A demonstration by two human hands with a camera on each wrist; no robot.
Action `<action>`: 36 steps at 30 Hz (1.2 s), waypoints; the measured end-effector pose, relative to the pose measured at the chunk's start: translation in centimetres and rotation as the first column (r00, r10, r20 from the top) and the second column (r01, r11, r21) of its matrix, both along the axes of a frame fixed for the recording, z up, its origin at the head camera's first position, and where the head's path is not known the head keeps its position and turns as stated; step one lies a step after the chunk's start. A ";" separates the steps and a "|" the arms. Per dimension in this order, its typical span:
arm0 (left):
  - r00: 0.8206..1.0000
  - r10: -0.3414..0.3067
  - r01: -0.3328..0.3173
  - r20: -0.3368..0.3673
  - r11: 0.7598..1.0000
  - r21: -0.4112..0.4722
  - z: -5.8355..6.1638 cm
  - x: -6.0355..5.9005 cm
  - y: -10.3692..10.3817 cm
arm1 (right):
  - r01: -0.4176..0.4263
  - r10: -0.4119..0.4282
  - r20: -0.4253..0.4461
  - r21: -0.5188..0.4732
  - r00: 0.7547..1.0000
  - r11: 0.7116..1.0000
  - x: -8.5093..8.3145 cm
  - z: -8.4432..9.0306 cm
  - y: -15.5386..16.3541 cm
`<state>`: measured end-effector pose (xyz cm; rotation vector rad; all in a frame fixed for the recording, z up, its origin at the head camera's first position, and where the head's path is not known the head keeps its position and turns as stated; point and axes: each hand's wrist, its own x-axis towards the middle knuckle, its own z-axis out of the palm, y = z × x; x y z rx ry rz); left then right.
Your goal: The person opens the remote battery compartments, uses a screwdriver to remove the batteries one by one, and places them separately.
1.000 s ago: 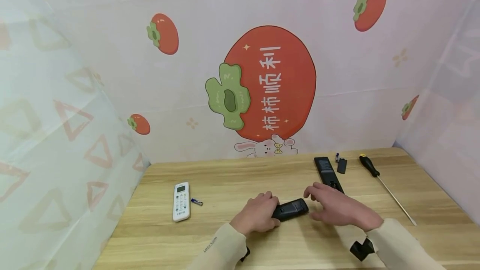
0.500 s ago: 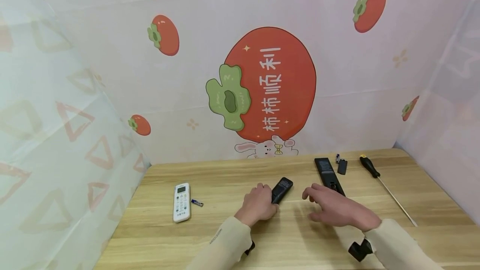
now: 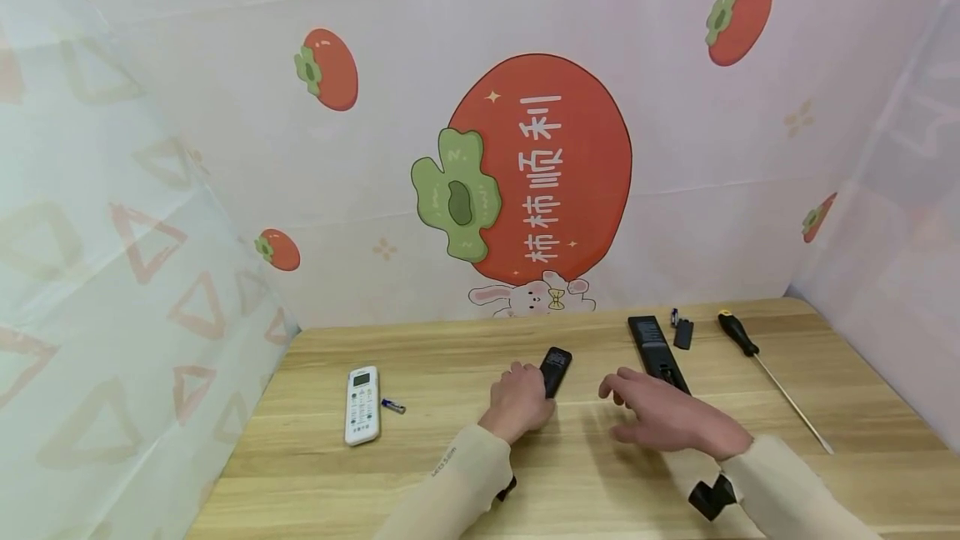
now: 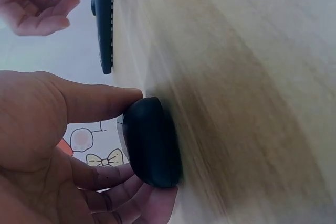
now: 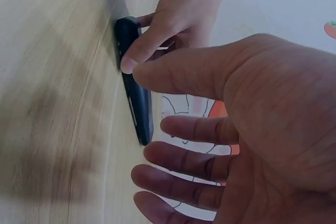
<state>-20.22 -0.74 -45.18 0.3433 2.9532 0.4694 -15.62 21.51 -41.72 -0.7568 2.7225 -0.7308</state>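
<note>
My left hand (image 3: 519, 401) grips a small black remote control (image 3: 555, 367) across its sides. The remote lies back side up, its far end pointing toward the wall. In the left wrist view the thumb is on one edge of the remote (image 4: 152, 145) and the fingers are on the other, close over the wood. My right hand (image 3: 663, 413) hovers to the right with its fingers loosely bent and nothing in them. Past its fingers lies a longer black remote (image 3: 651, 343), back side up with its battery bay uncovered, its near end partly hidden by that hand.
On the wooden table (image 3: 450, 357), a white air-conditioner remote (image 3: 363, 407) and a blue battery (image 3: 393, 406) lie at left. Back right are another battery (image 3: 674, 317), a black battery cover (image 3: 684, 334) and a long screwdriver (image 3: 738, 333). Printed cloth walls surround the table.
My left hand has turned the small black remote from pointing right to pointing away from me, shifting it slightly left. The right hand has moved slightly left, still holding nothing.
</note>
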 end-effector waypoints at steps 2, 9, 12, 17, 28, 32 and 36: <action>1.000 0.000 0.000 -0.002 1.000 -0.004 -0.2 0.0 0.0 | 0.019 -0.019 -0.003 0.004 1.000 1.000 -0.1 0.0 -0.3; 1.000 0.000 0.000 0.005 1.000 0.001 -0.2 0.4 -0.5 | 0.090 -0.091 -0.027 -0.020 0.995 0.996 -1.3 -0.5 -1.6; 1.000 -0.001 0.001 0.014 1.000 0.001 -0.2 0.7 -0.9 | 0.142 -0.143 -0.016 -0.048 0.990 0.989 -1.8 -0.9 -2.6; 1.000 0.006 -0.006 0.027 1.000 0.021 0.4 1.1 -2.0 | 0.318 -0.316 0.040 -0.051 0.948 0.947 -3.0 -1.4 -4.5; 0.999 0.013 -0.009 -0.048 0.996 0.090 3.0 1.1 -5.5 | 0.485 -0.486 0.047 0.036 0.873 0.874 -6.2 -2.7 -7.8; 0.997 0.032 -0.024 -0.069 0.993 0.116 3.4 1.2 -6.3 | 0.499 -0.503 0.032 0.092 0.863 0.862 -6.9 -2.9 -9.0; 0.996 0.049 -0.040 -0.078 0.993 0.110 3.3 1.1 -6.6 | 0.496 -0.503 0.014 0.145 0.864 0.856 -7.2 -3.3 -10.2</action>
